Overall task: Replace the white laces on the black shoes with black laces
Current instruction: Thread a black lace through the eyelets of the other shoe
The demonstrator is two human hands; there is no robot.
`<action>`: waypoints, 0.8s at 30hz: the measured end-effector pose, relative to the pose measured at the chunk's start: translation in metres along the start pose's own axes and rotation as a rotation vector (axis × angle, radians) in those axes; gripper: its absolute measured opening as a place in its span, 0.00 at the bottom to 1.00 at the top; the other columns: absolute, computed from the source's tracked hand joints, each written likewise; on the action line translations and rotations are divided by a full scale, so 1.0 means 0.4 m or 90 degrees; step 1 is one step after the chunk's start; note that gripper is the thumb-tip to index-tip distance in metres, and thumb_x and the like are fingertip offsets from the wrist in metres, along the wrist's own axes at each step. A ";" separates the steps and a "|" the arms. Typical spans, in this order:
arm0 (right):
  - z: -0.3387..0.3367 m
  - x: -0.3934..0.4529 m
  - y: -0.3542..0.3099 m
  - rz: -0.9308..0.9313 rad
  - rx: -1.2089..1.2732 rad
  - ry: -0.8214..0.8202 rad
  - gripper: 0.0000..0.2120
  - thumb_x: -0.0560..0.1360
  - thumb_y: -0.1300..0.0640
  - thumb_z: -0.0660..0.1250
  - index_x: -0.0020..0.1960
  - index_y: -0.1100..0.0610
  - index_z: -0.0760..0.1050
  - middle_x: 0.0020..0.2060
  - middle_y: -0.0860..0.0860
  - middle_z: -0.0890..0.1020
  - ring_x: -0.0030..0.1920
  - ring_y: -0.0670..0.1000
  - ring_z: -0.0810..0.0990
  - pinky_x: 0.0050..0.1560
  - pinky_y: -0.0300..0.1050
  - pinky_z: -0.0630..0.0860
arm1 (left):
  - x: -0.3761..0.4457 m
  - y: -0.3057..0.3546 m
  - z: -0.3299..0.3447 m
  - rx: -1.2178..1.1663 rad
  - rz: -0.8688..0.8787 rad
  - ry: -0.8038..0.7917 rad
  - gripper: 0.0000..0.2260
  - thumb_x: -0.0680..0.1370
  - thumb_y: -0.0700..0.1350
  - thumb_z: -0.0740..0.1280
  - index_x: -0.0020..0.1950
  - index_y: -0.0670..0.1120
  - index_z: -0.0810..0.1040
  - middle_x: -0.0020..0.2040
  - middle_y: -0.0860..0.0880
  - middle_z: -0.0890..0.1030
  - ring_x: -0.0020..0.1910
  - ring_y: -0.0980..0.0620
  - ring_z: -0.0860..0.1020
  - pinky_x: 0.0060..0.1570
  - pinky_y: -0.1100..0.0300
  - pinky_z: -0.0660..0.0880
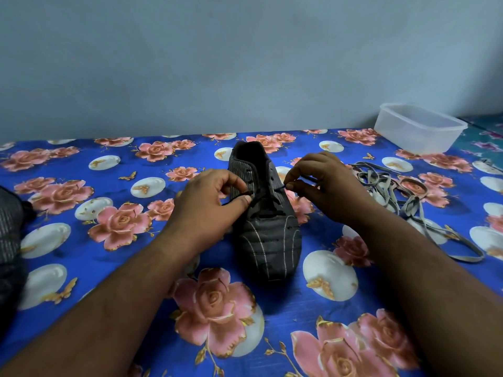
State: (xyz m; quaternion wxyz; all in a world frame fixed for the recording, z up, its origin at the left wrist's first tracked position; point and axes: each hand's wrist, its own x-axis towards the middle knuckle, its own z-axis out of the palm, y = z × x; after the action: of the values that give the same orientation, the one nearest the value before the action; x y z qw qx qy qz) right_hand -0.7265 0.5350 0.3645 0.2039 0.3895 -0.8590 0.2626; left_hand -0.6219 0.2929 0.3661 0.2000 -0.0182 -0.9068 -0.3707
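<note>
Head view: blue floral cloth (109,268) under a pale wall (190,63); left hand (209,202) and right hand (324,186) each pinch the black lace (261,197) on the black shoe (269,240).

— Light? 
— Dim, soft, even. No clear source I can name; the wall (245,55) behind reads a flat grey-blue, darker toward the upper corners.

— Shadows? 
— Faint ones under my forearms and beside the shoe (268,229) on the surface (109,308). Nothing hard-edged.

— Glare? 
— Mild sheen on the flowered cloth near me, and on the plastic box (419,129).

— Sharpness? 
— Soft overall. My fingers (246,198) and the black lace (236,197) smear slightly; shoe detail is muddy.

— Distortion? 
— Wide-angle: the surface's far edge bows, my arms swell at the bottom corners.
</note>
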 end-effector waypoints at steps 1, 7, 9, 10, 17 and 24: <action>-0.002 0.001 0.001 -0.001 -0.004 -0.002 0.03 0.77 0.51 0.72 0.49 0.49 0.82 0.44 0.40 0.77 0.47 0.46 0.70 0.49 0.30 0.62 | 0.003 -0.010 0.000 0.015 0.003 -0.007 0.05 0.76 0.56 0.71 0.48 0.59 0.77 0.46 0.59 0.75 0.48 0.57 0.73 0.53 0.51 0.71; -0.002 -0.001 0.001 0.000 -0.006 -0.002 0.02 0.78 0.52 0.71 0.49 0.50 0.81 0.43 0.39 0.78 0.47 0.46 0.71 0.48 0.30 0.63 | 0.018 -0.049 -0.013 -0.111 -0.044 -0.124 0.04 0.81 0.48 0.68 0.49 0.51 0.75 0.32 0.57 0.78 0.29 0.60 0.72 0.36 0.56 0.70; -0.001 -0.002 0.003 -0.005 -0.011 -0.004 0.02 0.78 0.52 0.71 0.49 0.50 0.80 0.43 0.40 0.78 0.47 0.46 0.71 0.48 0.34 0.65 | 0.024 -0.057 -0.027 -0.073 -0.003 -0.126 0.05 0.81 0.46 0.69 0.46 0.51 0.77 0.30 0.57 0.77 0.28 0.60 0.71 0.35 0.54 0.70; -0.002 -0.002 0.005 -0.005 -0.015 -0.001 0.02 0.79 0.52 0.70 0.49 0.50 0.80 0.43 0.41 0.79 0.47 0.47 0.72 0.48 0.38 0.67 | 0.028 -0.062 -0.035 -0.042 0.011 -0.125 0.06 0.81 0.46 0.69 0.44 0.51 0.77 0.31 0.57 0.77 0.29 0.59 0.72 0.36 0.52 0.73; 0.002 -0.004 0.009 0.007 0.007 -0.002 0.01 0.79 0.53 0.69 0.50 0.50 0.79 0.43 0.37 0.80 0.49 0.48 0.76 0.50 0.52 0.75 | 0.035 -0.081 -0.048 -0.008 0.066 -0.138 0.08 0.78 0.57 0.65 0.46 0.53 0.76 0.41 0.54 0.79 0.42 0.51 0.77 0.48 0.44 0.76; -0.003 -0.006 0.020 -0.043 0.008 -0.050 0.07 0.78 0.46 0.70 0.52 0.47 0.83 0.41 0.42 0.83 0.47 0.49 0.76 0.48 0.48 0.73 | 0.028 -0.059 -0.045 -0.075 -0.063 -0.130 0.22 0.76 0.64 0.61 0.42 0.48 0.83 0.35 0.49 0.81 0.35 0.53 0.77 0.41 0.52 0.75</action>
State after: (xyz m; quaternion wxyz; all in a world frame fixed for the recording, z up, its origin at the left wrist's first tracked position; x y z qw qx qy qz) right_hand -0.7312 0.5415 0.3619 0.1760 0.4298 -0.8510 0.2453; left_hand -0.6302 0.2622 0.3665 0.0865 -0.0228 -0.8990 -0.4287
